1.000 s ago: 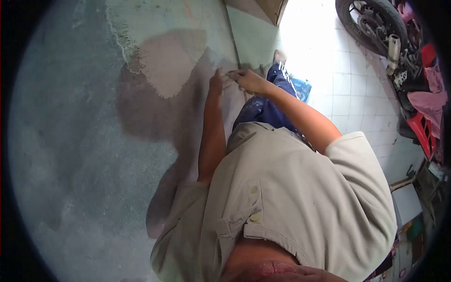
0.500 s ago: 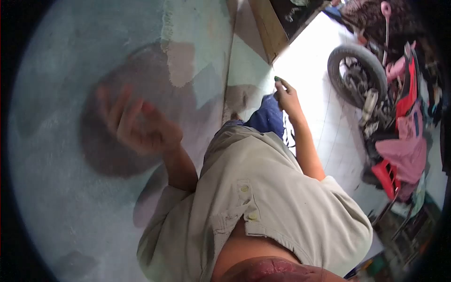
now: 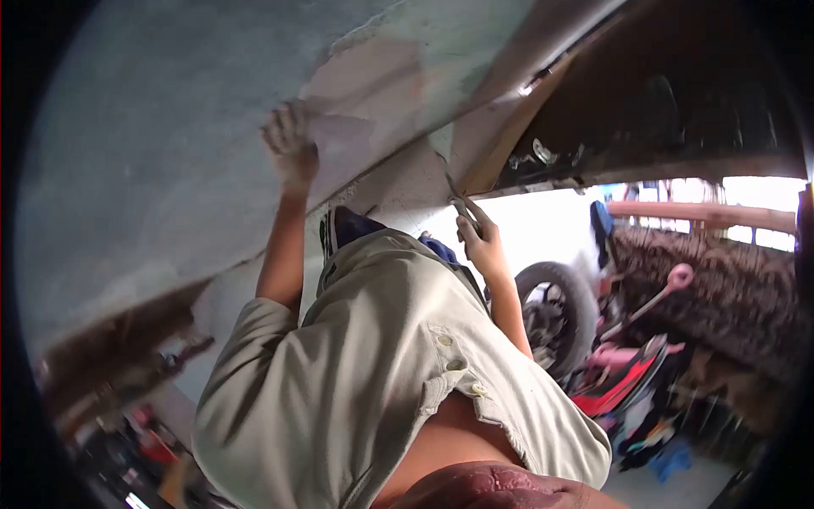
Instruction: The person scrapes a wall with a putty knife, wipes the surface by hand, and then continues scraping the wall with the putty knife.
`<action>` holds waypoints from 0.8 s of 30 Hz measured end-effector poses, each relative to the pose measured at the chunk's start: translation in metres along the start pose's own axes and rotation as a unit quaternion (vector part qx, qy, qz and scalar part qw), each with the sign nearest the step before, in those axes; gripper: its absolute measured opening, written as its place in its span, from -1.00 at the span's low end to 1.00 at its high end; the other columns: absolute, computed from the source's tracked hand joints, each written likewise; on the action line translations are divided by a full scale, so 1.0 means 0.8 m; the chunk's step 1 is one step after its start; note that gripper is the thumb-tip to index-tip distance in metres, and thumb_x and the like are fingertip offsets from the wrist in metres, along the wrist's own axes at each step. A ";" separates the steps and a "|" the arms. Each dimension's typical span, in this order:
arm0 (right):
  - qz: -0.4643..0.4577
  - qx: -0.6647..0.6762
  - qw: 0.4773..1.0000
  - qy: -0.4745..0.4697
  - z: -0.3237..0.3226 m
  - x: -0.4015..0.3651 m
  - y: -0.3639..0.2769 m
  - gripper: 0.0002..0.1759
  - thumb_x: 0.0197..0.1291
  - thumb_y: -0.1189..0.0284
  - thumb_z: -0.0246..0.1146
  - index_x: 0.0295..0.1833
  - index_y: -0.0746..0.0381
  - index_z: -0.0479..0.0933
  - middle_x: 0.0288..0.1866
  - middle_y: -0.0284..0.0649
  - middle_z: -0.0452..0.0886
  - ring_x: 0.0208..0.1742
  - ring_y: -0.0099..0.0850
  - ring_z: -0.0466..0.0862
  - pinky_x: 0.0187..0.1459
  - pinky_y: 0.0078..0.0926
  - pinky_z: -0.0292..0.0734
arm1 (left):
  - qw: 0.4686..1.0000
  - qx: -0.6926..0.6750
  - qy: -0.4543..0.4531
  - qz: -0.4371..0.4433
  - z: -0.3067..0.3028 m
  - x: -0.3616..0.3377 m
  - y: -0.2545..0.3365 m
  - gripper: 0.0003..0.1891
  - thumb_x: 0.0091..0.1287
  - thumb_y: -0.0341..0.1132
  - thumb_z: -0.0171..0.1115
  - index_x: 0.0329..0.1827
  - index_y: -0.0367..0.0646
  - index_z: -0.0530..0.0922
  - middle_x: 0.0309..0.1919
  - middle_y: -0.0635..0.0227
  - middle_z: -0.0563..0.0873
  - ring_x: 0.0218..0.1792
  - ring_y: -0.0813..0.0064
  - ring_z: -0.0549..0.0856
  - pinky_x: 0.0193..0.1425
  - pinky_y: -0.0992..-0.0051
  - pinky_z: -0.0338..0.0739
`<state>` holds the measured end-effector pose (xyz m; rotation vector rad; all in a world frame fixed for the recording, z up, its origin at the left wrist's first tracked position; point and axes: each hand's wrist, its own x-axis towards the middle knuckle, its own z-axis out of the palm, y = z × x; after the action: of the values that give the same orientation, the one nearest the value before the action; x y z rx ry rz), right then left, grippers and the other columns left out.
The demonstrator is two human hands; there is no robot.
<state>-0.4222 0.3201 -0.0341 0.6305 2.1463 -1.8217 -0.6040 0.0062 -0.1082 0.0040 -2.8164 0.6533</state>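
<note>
While my left grip (image 3: 291,150) is raised in front of the wall (image 3: 161,161) with its fingers spread apart, my right grip (image 3: 482,243) is closed around a slim tool (image 3: 460,206). The tool's thin, dark end sticks out beyond my fingers and points away from my body, near the wooden edge (image 3: 510,140) of a large dark panel (image 3: 653,102). I cannot make out exactly what sort of tool it is. My left grip is a little blurred, with a pale look over its back, and I cannot tell whether its fingers touch the wall. Just beyond it, the grey-green surface carries a pinkish patch (image 3: 373,78) with a ragged border.

My arms reach out on either side of my beige shirt (image 3: 356,365), and below its hem show my dark blue trousers (image 3: 354,227), striped white at the side. Beyond my right forearm stands a motorbike, its black wheel (image 3: 585,318) just beside the arm and its red bodywork (image 3: 623,386) farther along. A pink-ended rod (image 3: 649,301) slants above the bodywork, in front of a brown patterned cloth (image 3: 729,293). Blue fabric (image 3: 671,460) lies lower down, well apart from both grips.
</note>
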 end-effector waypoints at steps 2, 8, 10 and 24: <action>-0.024 -0.042 0.999 -0.022 -0.036 0.000 0.017 -0.50 0.31 0.36 0.19 0.29 0.38 0.40 -0.39 -0.31 0.55 -0.42 -0.60 0.45 -0.30 -0.59 0.42 | 0.978 -0.170 -0.075 0.094 0.044 -0.064 0.022 -0.17 0.16 -0.10 0.23 0.54 0.14 0.10 0.49 0.07 0.15 0.54 0.03 -0.01 0.52 -0.10 -0.16; -0.079 -0.134 0.985 -0.071 -0.096 0.029 0.018 -0.49 0.33 0.29 0.20 0.31 0.32 0.41 -0.52 -0.47 0.43 -0.59 -0.71 0.29 -0.54 -0.67 0.22 | 0.945 -0.309 0.102 -0.033 -0.114 -0.030 -0.015 -0.52 0.16 -0.26 0.23 0.20 0.01 0.50 0.20 0.17 0.53 0.24 0.17 0.47 0.26 0.22 0.39; -0.089 -0.137 0.983 -0.084 -0.094 0.036 -0.004 -0.52 0.34 0.31 0.19 0.31 0.29 0.42 -0.52 -0.48 0.42 -0.59 -0.72 0.28 -0.55 -0.68 0.19 | 0.888 -0.289 0.338 -0.115 -0.177 0.017 -0.052 -0.56 0.23 -0.23 0.18 0.19 -0.09 0.52 0.19 0.12 0.54 0.28 0.11 0.45 0.35 0.09 0.22; -0.177 -0.082 0.975 -0.103 -0.010 0.055 -0.022 -0.50 0.30 0.36 0.24 0.33 0.24 0.42 -0.49 -0.44 0.47 -0.62 -0.75 0.33 -0.61 -0.72 0.21 | 0.873 -0.130 0.420 -0.211 -0.014 0.090 -0.053 -0.42 0.26 0.02 0.08 0.32 -0.03 0.44 0.42 0.11 0.30 0.45 0.07 0.23 0.47 -0.26 -0.24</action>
<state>-0.4688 0.3326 -0.0377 0.0156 2.3421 -1.7530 -0.6686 -0.0235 -0.0625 0.2229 -1.9318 0.1055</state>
